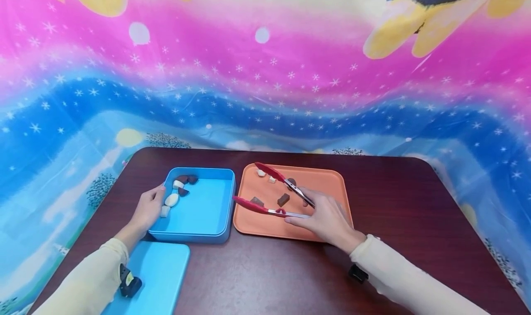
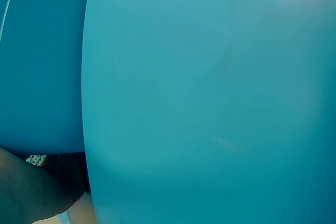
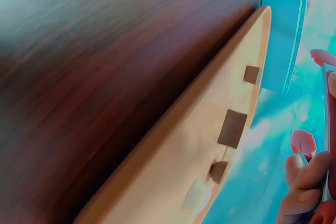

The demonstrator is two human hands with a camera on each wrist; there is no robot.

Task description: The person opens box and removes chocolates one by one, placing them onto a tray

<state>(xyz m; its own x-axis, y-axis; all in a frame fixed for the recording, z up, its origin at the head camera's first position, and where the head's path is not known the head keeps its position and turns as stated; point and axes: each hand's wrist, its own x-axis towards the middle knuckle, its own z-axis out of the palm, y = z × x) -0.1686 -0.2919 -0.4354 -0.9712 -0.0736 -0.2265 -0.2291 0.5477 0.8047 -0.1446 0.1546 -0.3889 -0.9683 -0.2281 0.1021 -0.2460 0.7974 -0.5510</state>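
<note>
The right hand [image 1: 327,216] grips red-tipped tongs [image 1: 274,172], arms spread apart, over an orange tray [image 1: 323,179]. Seen from the head, a brown block [image 1: 284,200] lies between the arms; a flat brown piece [image 1: 256,200] is partly covered by the lower arm, a dark piece [image 1: 292,182] by the upper. Left of the grip, a blue box [image 1: 207,209] holds brown and white pieces. The left hand [image 1: 150,208] seems to touch its far-left wall; whether the fingers curl I cannot tell (that wrist's view is nearly all blue). A blue lid [image 1: 168,264], nearer the body, is cut off below.
</note>
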